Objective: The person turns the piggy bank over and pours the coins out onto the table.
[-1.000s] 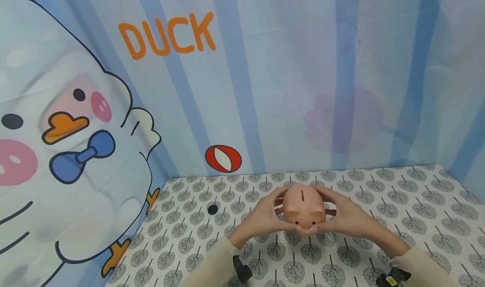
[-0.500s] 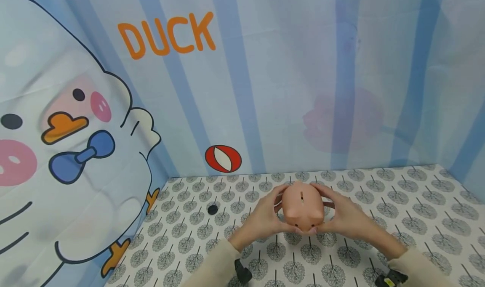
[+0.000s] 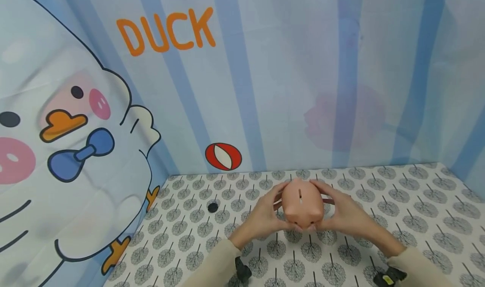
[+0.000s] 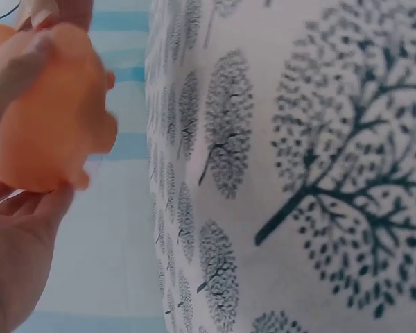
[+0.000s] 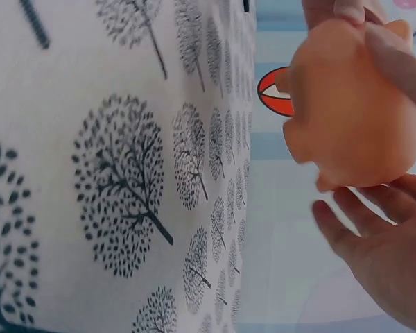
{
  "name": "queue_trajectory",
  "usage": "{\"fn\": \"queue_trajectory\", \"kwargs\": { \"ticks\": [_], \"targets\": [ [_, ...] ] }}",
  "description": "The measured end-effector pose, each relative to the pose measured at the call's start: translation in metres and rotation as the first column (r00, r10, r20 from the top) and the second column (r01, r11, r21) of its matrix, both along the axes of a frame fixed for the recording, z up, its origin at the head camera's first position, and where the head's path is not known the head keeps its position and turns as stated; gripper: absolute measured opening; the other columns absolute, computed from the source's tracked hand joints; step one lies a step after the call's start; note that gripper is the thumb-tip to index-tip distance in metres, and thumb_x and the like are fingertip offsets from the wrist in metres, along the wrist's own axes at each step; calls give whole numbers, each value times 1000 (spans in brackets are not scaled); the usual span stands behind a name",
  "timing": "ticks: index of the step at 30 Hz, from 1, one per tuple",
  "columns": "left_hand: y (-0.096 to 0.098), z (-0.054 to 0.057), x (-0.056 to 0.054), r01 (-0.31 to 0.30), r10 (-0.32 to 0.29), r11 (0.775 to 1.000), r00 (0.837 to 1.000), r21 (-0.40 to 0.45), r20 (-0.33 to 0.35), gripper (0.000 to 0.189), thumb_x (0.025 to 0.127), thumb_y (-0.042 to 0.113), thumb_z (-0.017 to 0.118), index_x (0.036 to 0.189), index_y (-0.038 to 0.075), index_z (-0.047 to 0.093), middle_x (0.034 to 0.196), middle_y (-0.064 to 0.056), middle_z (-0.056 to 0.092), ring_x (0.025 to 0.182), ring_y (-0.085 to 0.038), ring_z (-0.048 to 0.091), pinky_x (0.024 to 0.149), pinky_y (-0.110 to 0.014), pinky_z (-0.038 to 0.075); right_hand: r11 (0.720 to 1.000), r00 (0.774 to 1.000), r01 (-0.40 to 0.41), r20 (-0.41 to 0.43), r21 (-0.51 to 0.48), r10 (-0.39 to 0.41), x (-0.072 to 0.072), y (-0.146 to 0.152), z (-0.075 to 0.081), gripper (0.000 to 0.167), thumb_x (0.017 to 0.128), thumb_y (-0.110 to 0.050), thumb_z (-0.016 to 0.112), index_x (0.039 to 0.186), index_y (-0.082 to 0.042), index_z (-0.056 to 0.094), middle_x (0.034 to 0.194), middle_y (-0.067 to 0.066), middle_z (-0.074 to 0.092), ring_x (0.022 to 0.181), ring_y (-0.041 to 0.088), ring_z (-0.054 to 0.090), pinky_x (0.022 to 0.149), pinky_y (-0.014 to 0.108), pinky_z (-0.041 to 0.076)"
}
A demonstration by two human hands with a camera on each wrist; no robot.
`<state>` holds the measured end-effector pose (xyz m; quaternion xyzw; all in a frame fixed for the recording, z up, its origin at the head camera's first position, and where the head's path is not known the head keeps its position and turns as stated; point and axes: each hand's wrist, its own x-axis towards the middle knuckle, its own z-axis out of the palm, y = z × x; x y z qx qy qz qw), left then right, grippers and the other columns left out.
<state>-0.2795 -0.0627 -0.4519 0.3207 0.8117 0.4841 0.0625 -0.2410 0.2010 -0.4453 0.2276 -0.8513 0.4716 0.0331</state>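
Observation:
A pink-orange piggy bank point(image 3: 302, 205) is held up in front of the person, its snout toward the wearer and the coin slot on top; part of the slot looks pale. From one side my left hand point(image 3: 265, 214) grips it, and from the other my right hand point(image 3: 345, 213). Both thumbs meet near the snout while the fingers wrap round the rear. In the left wrist view the piggy bank point(image 4: 55, 121) hangs apart from the cloth, its stubby feet showing. The right wrist view has fingers point(image 5: 364, 211) against the rear of the pig point(image 5: 364, 111).
A small black disc point(image 3: 213, 207) lies to the left on the tree-patterned tablecloth point(image 3: 182, 240). Behind the table hangs a striped blue curtain point(image 3: 284, 89) with a printed duck point(image 3: 94, 186) at the left. Black wrist devices point(image 3: 242, 271) sit by both cuffs.
The piggy bank has tilted slightly and moved a little left and up in the head view, and a pale patch now shows in its slot. Both hands keep their grip.

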Motion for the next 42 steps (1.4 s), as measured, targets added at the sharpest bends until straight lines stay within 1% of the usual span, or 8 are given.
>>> {"fn": "queue_trajectory", "kwargs": {
  "ticks": [8, 14, 17, 22, 27, 31, 37, 42],
  "targets": [
    [-1, 6, -1, -69, 73, 994, 996, -82, 51, 84, 87, 54, 83, 158, 28, 48, 136, 2, 71, 114, -7, 69, 97, -28, 61, 998, 993, -16, 116, -53, 22, -2, 4, 5, 85, 93, -30, 82, 160, -1, 38, 142, 28, 63, 125, 40, 67, 97, 41, 64],
    [6, 10, -3, -133, 140, 985, 988, -113, 57, 62, 101, 58, 63, 149, 17, 60, 128, -6, 76, 109, -13, 73, 90, -25, 62, 999, 982, 22, 189, -22, -18, -2, 0, 12, 70, 105, -37, 62, 159, 2, 40, 141, 28, 65, 124, 38, 69, 97, 46, 63],
    [11, 14, -5, -150, 162, 981, 982, -122, 95, 61, 101, 67, 55, 134, 18, 71, 113, -3, 79, 98, -15, 75, 83, -28, 62, 997, 967, 67, 250, -32, -57, -3, -3, 14, 70, 108, -45, 54, 158, 2, 40, 141, 26, 66, 119, 33, 71, 95, 43, 63],
    [17, 18, -7, -140, 163, 981, 971, -134, 176, 71, 97, 81, 44, 111, 20, 78, 91, 4, 78, 81, -15, 74, 80, -29, 58, 991, 943, 121, 318, -60, -96, -5, -6, 16, 68, 110, -51, 47, 149, 5, 52, 125, 19, 73, 95, 19, 74, 86, 33, 65],
    [15, 18, -8, -119, 144, 984, 969, -131, 201, 72, 97, 81, 46, 115, 18, 77, 95, 4, 79, 80, -12, 74, 84, -29, 58, 992, 938, 116, 333, -51, -93, -7, -5, 14, 67, 109, -51, 48, 149, 3, 53, 126, 18, 73, 96, 17, 73, 85, 32, 64],
    [11, 17, -9, -75, 95, 990, 981, -120, 172, 65, 99, 71, 54, 128, 16, 73, 104, -1, 79, 87, -18, 76, 82, -29, 60, 994, 942, 89, 330, -56, -66, -5, -2, 12, 71, 108, -48, 54, 156, 3, 43, 135, 24, 69, 104, 22, 73, 87, 34, 64],
    [4, 19, -7, -30, 47, 992, 989, -122, 137, 67, 92, 53, 77, 150, 23, 59, 129, 0, 75, 110, -8, 72, 88, -23, 62, 997, 976, -9, 216, -72, 24, -1, 7, 10, 81, 100, -31, 72, 161, 4, 33, 145, 32, 60, 127, 42, 67, 100, 47, 63],
    [2, 21, -3, -24, 34, 997, 989, -76, 143, 86, 81, 41, 92, 155, 32, 51, 144, 6, 67, 127, -11, 68, 108, -31, 58, 995, 990, -50, 127, -86, 61, 1, 10, 9, 95, 90, -27, 85, 164, -2, 31, 156, 30, 50, 135, 48, 59, 99, 39, 64]
  ]
}}
